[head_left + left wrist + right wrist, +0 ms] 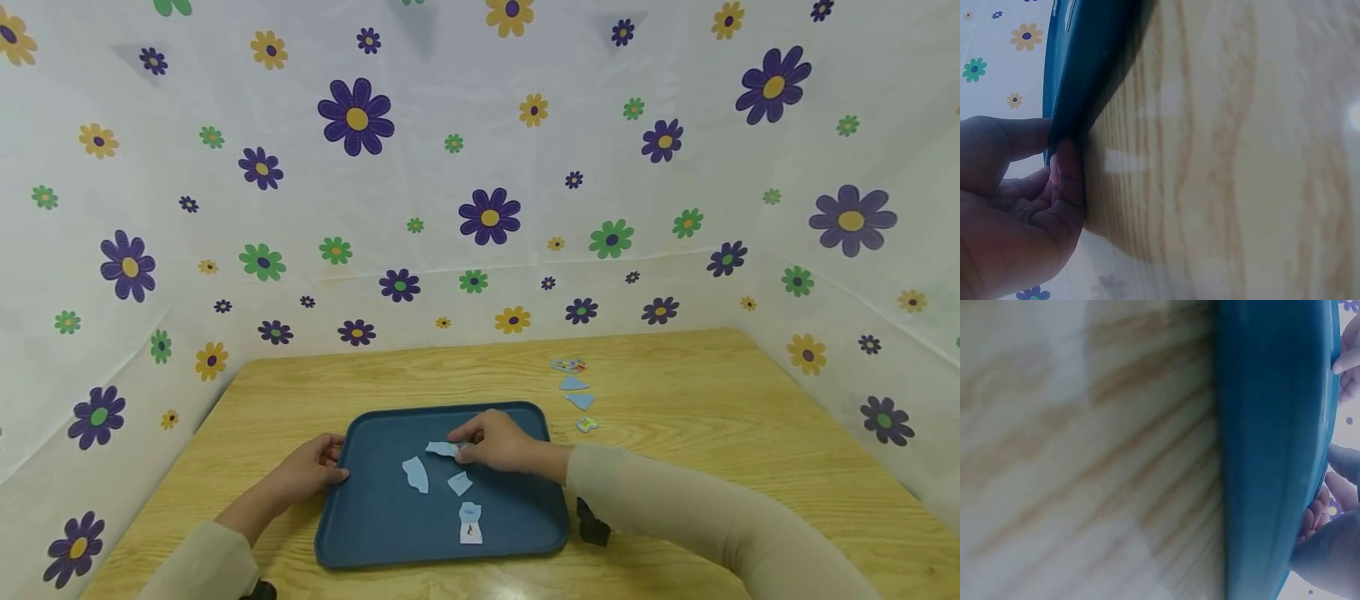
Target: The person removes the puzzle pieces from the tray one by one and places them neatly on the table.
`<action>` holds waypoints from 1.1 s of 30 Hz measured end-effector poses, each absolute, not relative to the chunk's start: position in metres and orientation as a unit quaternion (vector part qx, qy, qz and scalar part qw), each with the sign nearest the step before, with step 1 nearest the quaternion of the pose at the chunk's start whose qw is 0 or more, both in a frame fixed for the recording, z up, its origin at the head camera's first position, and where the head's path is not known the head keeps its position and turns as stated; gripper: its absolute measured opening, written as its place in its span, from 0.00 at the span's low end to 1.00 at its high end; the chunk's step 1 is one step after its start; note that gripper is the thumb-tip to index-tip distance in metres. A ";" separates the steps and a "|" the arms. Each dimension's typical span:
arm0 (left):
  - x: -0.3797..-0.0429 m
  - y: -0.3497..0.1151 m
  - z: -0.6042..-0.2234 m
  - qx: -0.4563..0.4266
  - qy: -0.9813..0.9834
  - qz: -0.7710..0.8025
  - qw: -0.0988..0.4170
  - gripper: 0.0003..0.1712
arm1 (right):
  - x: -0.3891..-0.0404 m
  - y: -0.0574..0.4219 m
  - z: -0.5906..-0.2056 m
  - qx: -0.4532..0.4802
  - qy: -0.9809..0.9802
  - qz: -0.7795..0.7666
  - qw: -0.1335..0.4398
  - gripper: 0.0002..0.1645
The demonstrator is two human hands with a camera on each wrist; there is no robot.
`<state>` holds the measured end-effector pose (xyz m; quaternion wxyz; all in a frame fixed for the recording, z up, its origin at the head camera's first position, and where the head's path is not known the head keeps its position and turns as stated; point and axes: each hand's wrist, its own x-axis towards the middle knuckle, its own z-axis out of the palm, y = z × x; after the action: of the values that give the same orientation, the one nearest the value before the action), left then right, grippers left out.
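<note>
A dark blue tray (375, 525) lies on the wooden table. My left hand (307, 468) grips its left edge; in the left wrist view the thumb is at the rim and fingers curl beneath it. Over the tray's upper part, my right hand (495, 442) pinches a torn light-blue paper piece (441, 448) between thumb and fingers, covering its right end. Below it on the tray are a curved pale paper piece (416, 475) and a small squarish paper piece (460, 482). Nearer the front edge, a blue-and-white paper piece (470, 532) bears a small dark mark.
Right of the tray, several paper pieces form a column on the table (675, 417): a colourful strip (568, 365), two blue triangles (574, 383), and a small piece with yellow-green print (587, 424). A flower-patterned white sheet (420, 183) encloses the back and sides.
</note>
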<state>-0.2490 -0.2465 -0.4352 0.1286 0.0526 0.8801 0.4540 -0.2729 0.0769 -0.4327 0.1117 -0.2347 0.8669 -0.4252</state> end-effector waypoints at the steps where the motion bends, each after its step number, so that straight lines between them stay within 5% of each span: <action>1: -0.249 -0.246 -0.435 0.052 0.880 0.455 0.129 0.32 | -0.273 0.078 -0.433 -0.237 0.866 -0.426 0.112 0.16; 33: -0.251 -0.247 -0.435 0.043 0.877 0.459 0.134 0.32 | -0.264 0.141 -0.421 -0.253 0.838 -0.479 0.063 0.14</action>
<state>-0.2512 -0.2471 -0.4352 0.1342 0.0433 0.8773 0.4588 -0.2644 0.1415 -0.4207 0.0629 -0.2529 0.8381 -0.4793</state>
